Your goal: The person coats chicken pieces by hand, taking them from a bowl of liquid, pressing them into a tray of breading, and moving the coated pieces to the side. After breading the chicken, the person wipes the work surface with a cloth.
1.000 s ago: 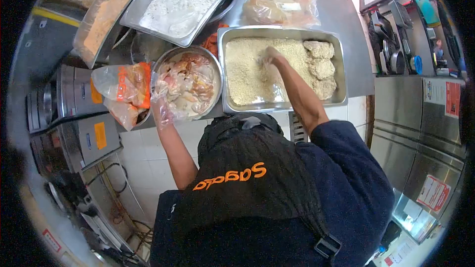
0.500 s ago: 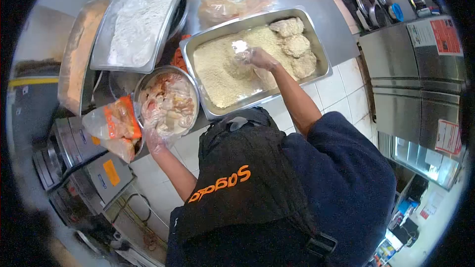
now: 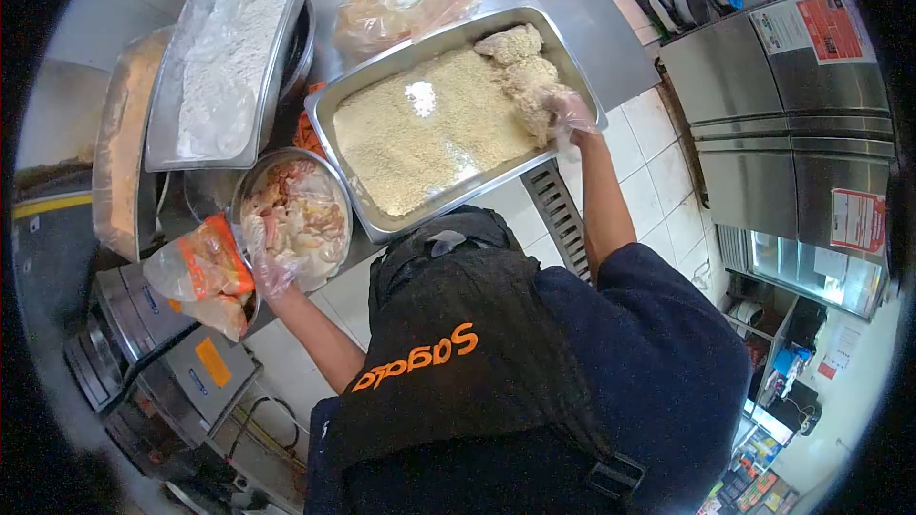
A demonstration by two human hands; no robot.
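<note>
My right hand, in a clear plastic glove, grips a crumb-coated piece of chicken at the right end of a deep steel tray. Other coated pieces lie beside it along that end. Pale breadcrumbs cover the rest of the tray floor. My left hand, gloved too, rests at the lower left rim of a round steel bowl, its fingers loosely extended. Wet raw chicken pieces fill that bowl. The glove's glare partly hides the left fingertips.
A tub of white flour and a tub of orange-tan powder stand left. A plastic bag of chicken sits beside the bowl; another clear bag lies behind the tray. Steel refrigerators stand to the right.
My right hand has moved right, from the middle of the crumbs to the coated pieces at the tray's end. My left hand stays by the bowl. The whole view has shifted slightly.
</note>
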